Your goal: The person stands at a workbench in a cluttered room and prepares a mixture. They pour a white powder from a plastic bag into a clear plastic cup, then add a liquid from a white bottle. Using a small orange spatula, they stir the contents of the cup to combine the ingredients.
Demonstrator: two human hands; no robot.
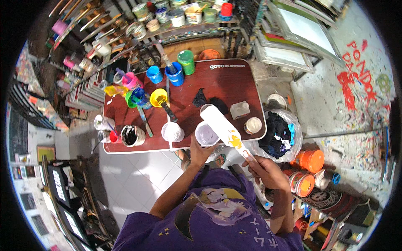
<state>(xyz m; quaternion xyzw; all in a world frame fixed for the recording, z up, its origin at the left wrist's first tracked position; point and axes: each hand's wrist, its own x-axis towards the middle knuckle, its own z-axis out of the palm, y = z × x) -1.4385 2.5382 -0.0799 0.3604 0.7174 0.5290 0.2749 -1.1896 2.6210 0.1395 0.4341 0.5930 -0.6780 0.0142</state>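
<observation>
Near the front edge of the dark red table (228,85), my left hand (200,153) grips a white tub (206,134) of pale lilac paint from its near side. My right hand (269,172) is closed round the handle of a spatula (222,127). Its long, broad blade is coated white, with yellow smears towards the handle, and slants over the tub's right rim. Whether the blade touches the tub I cannot tell. Left of my left hand stands another tub of whitish paint (172,131). Right of the blade are a squarish pale container (240,110) and a small round jar (253,125).
Left on the table are a yellow cup (158,98), a tub of black paint (132,135) and several coloured cups with tools. Behind stands a shelf of paint pots (176,18). A bag of dark cloths (277,136) and orange buckets (309,160) are at the right.
</observation>
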